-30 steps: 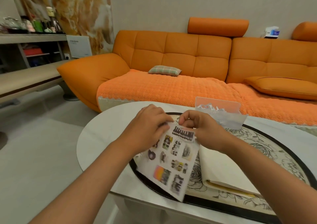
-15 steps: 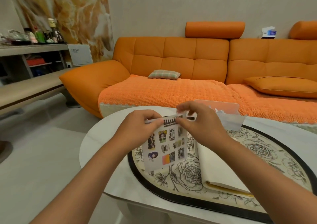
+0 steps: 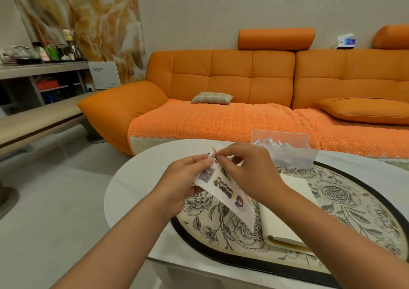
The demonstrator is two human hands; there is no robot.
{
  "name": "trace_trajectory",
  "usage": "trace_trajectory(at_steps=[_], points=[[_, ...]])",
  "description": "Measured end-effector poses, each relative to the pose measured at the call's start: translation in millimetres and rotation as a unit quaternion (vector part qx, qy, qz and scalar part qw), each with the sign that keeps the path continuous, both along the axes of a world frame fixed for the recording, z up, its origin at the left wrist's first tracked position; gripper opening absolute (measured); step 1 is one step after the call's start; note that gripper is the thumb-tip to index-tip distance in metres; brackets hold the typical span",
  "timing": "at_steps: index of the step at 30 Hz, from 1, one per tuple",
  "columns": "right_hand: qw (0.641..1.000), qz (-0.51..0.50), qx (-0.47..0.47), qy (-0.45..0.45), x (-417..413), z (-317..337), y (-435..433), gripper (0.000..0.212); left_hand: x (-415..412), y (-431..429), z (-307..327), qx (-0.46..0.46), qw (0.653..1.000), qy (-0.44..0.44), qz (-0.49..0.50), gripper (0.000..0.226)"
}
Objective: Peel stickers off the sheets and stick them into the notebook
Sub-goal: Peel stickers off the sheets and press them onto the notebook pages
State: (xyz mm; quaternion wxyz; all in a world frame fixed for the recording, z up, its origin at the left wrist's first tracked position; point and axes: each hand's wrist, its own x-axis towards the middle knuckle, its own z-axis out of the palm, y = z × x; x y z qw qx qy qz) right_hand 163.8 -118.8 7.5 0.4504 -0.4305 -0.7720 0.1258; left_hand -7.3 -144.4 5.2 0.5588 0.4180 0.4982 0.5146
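The notebook (image 3: 285, 229) lies on the floral mat (image 3: 354, 200) on the tabletop (image 3: 137, 178). Just above it, the left grip (image 3: 182, 183) holds the sheet (image 3: 223, 189) by its edge, and the right grip (image 3: 250, 173) pinches a sticker (image 3: 213, 155) at the sheet's top corner. Beyond stand a clear box (image 3: 287, 158) and the sofa (image 3: 221, 78).

The right hand (image 3: 250, 173) covered the upper right part of the sticker sheet (image 3: 223, 189), and its small pictures were too blurred to read. At the sheet's top corner, where it met the left hand (image 3: 183, 182), what exactly it pinched could not be told. The right forearm (image 3: 332, 233) hid part of the notebook (image 3: 285, 229). The sofa (image 3: 243, 78) was cut by the frame's right edge.
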Motion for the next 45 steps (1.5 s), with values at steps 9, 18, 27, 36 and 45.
trace_trajectory(at_steps=[9, 18, 27, 36, 45], points=[[0.991, 0.003, -0.119, 0.066, -2.4, 6.6, -1.7, 0.010, 1.0, -3.9, -3.9, 0.073, 0.995, 0.071, -0.009, 0.017], [0.995, -0.048, -0.085, -0.009, -6.9, 2.7, -10.0, 0.015, 4.6, -4.0, -7.7, 0.097, 0.992, 0.082, 0.020, 0.008], [0.964, -0.107, 0.192, -0.150, -3.3, -11.2, -4.9, 0.010, 6.3, -1.8, -7.6, 0.068, 0.997, 0.040, 0.000, 0.023], [0.956, -0.078, 0.248, -0.136, -7.9, -19.6, -2.8, 0.008, 5.7, -1.2, -7.7, 0.020, 0.999, -0.043, -0.014, 0.023], [0.952, -0.085, 0.258, -0.143, -8.0, -17.8, -3.1, 0.025, 10.0, -4.3, -8.1, 0.045, 0.999, -0.006, 0.001, 0.022]])
